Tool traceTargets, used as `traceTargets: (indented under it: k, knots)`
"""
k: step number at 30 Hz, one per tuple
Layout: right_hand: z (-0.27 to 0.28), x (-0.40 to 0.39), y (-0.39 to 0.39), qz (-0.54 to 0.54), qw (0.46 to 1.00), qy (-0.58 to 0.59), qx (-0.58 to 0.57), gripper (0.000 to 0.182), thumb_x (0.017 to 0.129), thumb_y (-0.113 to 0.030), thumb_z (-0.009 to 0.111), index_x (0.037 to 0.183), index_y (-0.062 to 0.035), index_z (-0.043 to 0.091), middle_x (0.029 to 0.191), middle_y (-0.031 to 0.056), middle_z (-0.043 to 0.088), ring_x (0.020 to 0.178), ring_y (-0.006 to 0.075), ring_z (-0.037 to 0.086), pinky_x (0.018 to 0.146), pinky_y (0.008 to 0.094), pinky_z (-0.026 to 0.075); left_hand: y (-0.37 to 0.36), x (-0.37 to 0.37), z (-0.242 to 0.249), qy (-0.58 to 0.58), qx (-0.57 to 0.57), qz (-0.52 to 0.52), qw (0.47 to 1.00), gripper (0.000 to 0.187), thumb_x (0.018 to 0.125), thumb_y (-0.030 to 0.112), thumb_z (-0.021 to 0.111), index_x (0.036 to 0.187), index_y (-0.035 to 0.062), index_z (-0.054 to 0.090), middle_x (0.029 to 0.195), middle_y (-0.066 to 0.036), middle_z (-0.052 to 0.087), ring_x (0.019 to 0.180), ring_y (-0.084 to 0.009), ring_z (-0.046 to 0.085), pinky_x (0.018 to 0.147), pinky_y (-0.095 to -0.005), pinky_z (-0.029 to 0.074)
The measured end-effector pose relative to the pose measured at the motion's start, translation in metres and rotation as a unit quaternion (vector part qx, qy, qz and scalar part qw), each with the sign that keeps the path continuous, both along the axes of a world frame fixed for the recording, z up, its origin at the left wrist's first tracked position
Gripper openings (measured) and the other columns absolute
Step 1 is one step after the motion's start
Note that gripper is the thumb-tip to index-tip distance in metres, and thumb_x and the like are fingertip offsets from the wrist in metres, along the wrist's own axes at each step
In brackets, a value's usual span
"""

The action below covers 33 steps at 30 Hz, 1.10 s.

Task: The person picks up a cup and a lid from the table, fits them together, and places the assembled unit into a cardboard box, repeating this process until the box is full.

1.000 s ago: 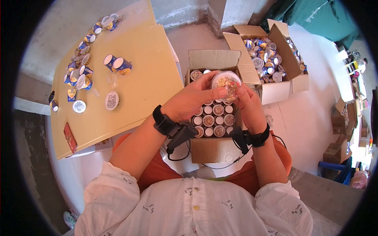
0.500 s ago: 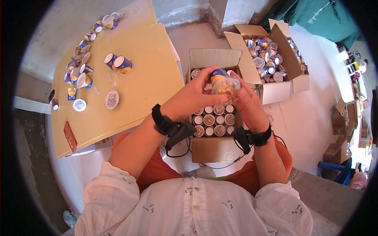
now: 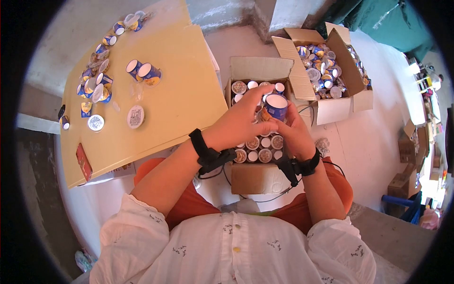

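A blue snack cup with a yellow-orange printed side (image 3: 276,110) is tilted above the open carton, its white round end facing up towards me. My right hand (image 3: 297,135) is closed round its right and lower side. From the left, my left hand (image 3: 241,118) curves about the same cup, thumb below and fingers above; its far fingertips are partly hidden. Under both hands the cardboard carton (image 3: 257,179) holds rows of upright cups, some showing white ends and some clear tops with nut-like pieces inside.
On the yellow table (image 3: 175,109) at left are two blue cups (image 3: 149,75), a round printed lid (image 3: 135,117), a red phone (image 3: 84,162) and several scattered cups. Another open carton (image 3: 331,110) at the back right is heaped with cups. Black straps with cables circle both wrists.
The cup has been turned over: its clear end with the nut-like pieces faced me before, and now its white end does. Both hands have shifted slightly around it.
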State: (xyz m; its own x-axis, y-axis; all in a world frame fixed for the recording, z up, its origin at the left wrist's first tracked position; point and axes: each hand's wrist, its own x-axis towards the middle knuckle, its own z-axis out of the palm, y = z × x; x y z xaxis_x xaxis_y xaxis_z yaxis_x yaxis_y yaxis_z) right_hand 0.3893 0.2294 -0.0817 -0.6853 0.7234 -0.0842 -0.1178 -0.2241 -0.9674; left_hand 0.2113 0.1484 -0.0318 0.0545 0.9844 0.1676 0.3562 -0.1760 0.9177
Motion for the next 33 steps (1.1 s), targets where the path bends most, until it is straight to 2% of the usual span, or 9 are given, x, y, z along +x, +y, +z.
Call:
traceTargets:
  k: [1, 4, 5, 7, 10, 13, 20, 22, 33]
  knots:
    - [-0.004, -0.002, -0.001, 0.002, 1.000, -0.001, -0.001, 0.051, 0.088, -0.016, 0.072, 0.131, -0.0034, 0.047, 0.117, 0.0053, 0.056, 0.112, 0.0138, 0.053, 0.096, 0.0278, 0.043, 0.000, -0.003, -0.002, -0.088, -0.065, 0.022, 0.994, 0.066, 0.087, 0.015, 0.071, 0.142, 0.0040, 0.035, 0.145, -0.014, 0.039, 0.135, -0.0261, 0.039, 0.112, -0.0388, 0.034]
    - [-0.018, -0.007, 0.001, -0.048, 0.998, 0.030, -0.016, 0.054, 0.085, -0.013, 0.074, 0.131, -0.0037, 0.047, 0.119, 0.0055, 0.056, 0.114, 0.0153, 0.053, 0.098, 0.0290, 0.043, 0.004, -0.015, -0.006, -0.169, -0.083, 0.078, 0.979, 0.054, 0.095, 0.022, 0.062, 0.139, 0.0022, 0.038, 0.138, -0.013, 0.046, 0.129, -0.0207, 0.045, 0.106, -0.0360, 0.040]
    - [-0.024, -0.007, 0.003, -0.062, 0.998, 0.014, -0.021, 0.055, 0.084, -0.013, 0.074, 0.130, -0.0041, 0.047, 0.119, 0.0049, 0.056, 0.113, 0.0155, 0.054, 0.097, 0.0294, 0.043, 0.003, -0.017, -0.005, -0.170, -0.083, 0.079, 0.979, 0.054, 0.095, 0.022, 0.062, 0.139, 0.0022, 0.038, 0.138, -0.013, 0.046, 0.129, -0.0207, 0.045, 0.106, -0.0360, 0.040]
    - [-0.039, -0.007, 0.008, -0.072, 0.997, -0.004, -0.024, 0.056, 0.083, -0.012, 0.075, 0.130, -0.0045, 0.047, 0.119, 0.0044, 0.056, 0.112, 0.0157, 0.054, 0.097, 0.0298, 0.044, 0.002, -0.023, 0.002, -0.286, -0.087, 0.123, 0.947, 0.045, 0.097, 0.024, 0.057, 0.134, 0.0014, 0.044, 0.129, -0.013, 0.054, 0.121, -0.0194, 0.050, 0.099, -0.0346, 0.044]
    - [-0.077, -0.007, 0.014, -0.090, 0.994, -0.047, -0.035, 0.058, 0.081, -0.014, 0.077, 0.129, -0.0038, 0.047, 0.117, 0.0057, 0.057, 0.109, 0.0162, 0.056, 0.094, 0.0300, 0.045, 0.001, -0.030, 0.007, -0.359, -0.081, 0.176, 0.913, 0.037, 0.098, 0.023, 0.055, 0.128, 0.0025, 0.048, 0.122, -0.010, 0.057, 0.115, -0.0177, 0.053, 0.092, -0.0331, 0.046]
    - [-0.124, -0.011, 0.020, -0.104, 0.988, -0.112, 0.008, 0.060, 0.080, -0.017, 0.080, 0.128, -0.0027, 0.047, 0.115, 0.0079, 0.058, 0.106, 0.0162, 0.057, 0.091, 0.0302, 0.047, 0.002, -0.041, 0.007, -0.424, -0.037, 0.217, 0.878, 0.030, 0.099, 0.022, 0.053, 0.123, 0.0043, 0.051, 0.118, -0.009, 0.060, 0.111, -0.0176, 0.055, 0.088, -0.0319, 0.047]
    - [-0.200, -0.025, 0.028, -0.172, 0.959, -0.214, 0.076, 0.064, 0.074, -0.017, 0.082, 0.123, -0.0018, 0.043, 0.114, 0.0141, 0.059, 0.103, 0.0231, 0.060, 0.088, 0.0338, 0.049, 0.010, -0.074, 0.010, -0.408, 0.041, 0.328, 0.851, 0.024, 0.099, 0.019, 0.051, 0.118, 0.0049, 0.055, 0.111, -0.009, 0.063, 0.101, -0.0168, 0.059, 0.081, -0.0306, 0.047]
    - [-0.212, -0.027, 0.029, -0.177, 0.937, -0.289, 0.089, 0.065, 0.072, -0.015, 0.083, 0.122, -0.0018, 0.043, 0.115, 0.0151, 0.059, 0.104, 0.0247, 0.060, 0.088, 0.0348, 0.049, 0.011, -0.081, 0.012, -0.391, 0.073, 0.370, 0.840, 0.023, 0.098, 0.017, 0.052, 0.117, 0.0045, 0.056, 0.107, -0.008, 0.064, 0.096, -0.0162, 0.060, 0.079, -0.0298, 0.047]
    - [-0.273, -0.053, 0.040, -0.169, 0.929, -0.314, 0.100, 0.062, 0.071, -0.010, 0.082, 0.121, -0.0026, 0.045, 0.117, 0.0171, 0.057, 0.108, 0.0284, 0.058, 0.092, 0.0384, 0.048, -0.002, -0.095, 0.007, -0.366, 0.049, 0.397, 0.840, 0.021, 0.098, 0.013, 0.052, 0.115, 0.0032, 0.057, 0.104, -0.007, 0.064, 0.093, -0.0150, 0.060, 0.076, -0.0272, 0.047]
